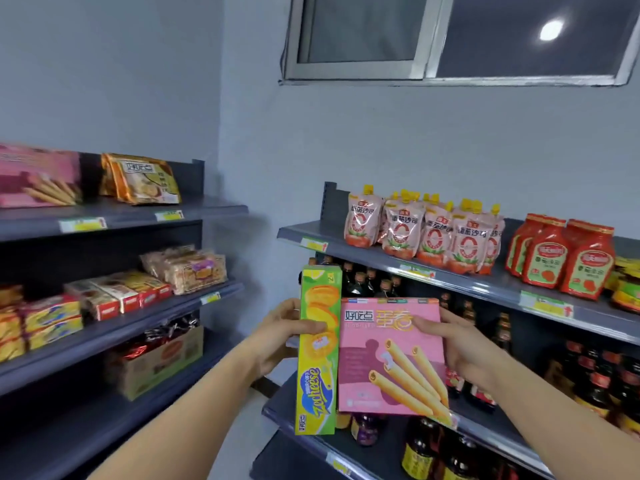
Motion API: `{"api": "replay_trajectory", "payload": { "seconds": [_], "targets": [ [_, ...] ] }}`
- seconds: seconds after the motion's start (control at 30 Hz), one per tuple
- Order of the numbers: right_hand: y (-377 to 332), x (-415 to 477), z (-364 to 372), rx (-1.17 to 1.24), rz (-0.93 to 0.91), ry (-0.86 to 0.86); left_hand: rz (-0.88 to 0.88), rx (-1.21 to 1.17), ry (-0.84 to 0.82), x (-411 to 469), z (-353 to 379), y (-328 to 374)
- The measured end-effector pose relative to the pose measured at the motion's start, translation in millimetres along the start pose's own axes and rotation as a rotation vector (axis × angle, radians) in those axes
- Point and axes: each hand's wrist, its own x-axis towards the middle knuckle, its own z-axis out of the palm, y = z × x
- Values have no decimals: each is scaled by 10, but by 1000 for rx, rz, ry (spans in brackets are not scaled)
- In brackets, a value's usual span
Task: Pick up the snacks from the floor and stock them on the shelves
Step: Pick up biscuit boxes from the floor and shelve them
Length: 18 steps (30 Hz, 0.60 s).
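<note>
My left hand [284,334] grips a tall green and yellow cracker box [317,351], held upright in mid-air, thumb across its front. My right hand [457,344] grips a pink egg-roll box [391,355] by its right edge, thumb on the front. The two boxes are side by side and touch, in front of the corner between two grey shelf units. A matching pink box [34,174] lies on the left unit's top shelf [214,207], beside orange cookie bags [145,180].
The left unit's middle shelf [194,303] carries snack boxes and wrapped bars, and a cardboard carton [156,362] stands below. The right unit's top shelf [485,282] holds pink spout pouches [429,233] and red ketchup bottles [568,254]; dark sauce bottles fill its lower shelves.
</note>
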Motion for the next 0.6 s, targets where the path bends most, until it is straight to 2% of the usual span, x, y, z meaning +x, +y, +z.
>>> {"api": "replay_trajectory", "payload": {
  "seconds": [0.2, 0.43, 0.6],
  "targets": [
    [-49, 486, 632, -16, -20, -109, 90, 79, 169, -154, -653, 213],
    [-147, 1030, 1185, 16, -56, -206, 204, -5, 491, -338, -1200, 536],
    [-218, 1426, 1490, 6, -71, -301, 300, -115, 589, -425, -1595, 706]
  ]
}}
